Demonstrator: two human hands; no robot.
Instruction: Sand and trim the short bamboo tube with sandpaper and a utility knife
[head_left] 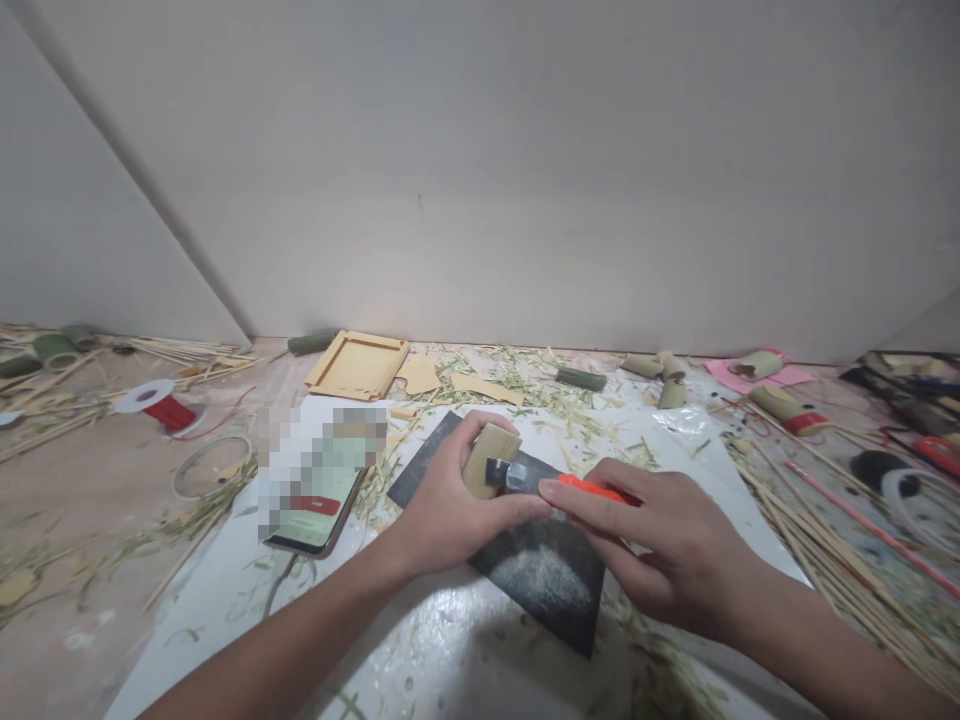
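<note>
My left hand (450, 500) is closed around a short pale-green piece of bamboo (489, 455), its thumb stretched below toward the blade. In my right hand (660, 540) is an orange-handled utility knife (592, 488). The knife's dark blade end lies against the bamboo's right side; whether it cuts in, I cannot tell. Beneath both hands a dark sheet of sandpaper (547, 580), dusted with pale powder, rests on a white sheet (420, 630).
A phone (319, 500) lies left of my hands. Behind are a yellow square tray (358, 365) and green shavings (510, 365). A red thread spool (166, 405) stands left; bamboo pieces (667, 370) and thin sticks (832, 560) lie right. A white wall (525, 180) rises behind.
</note>
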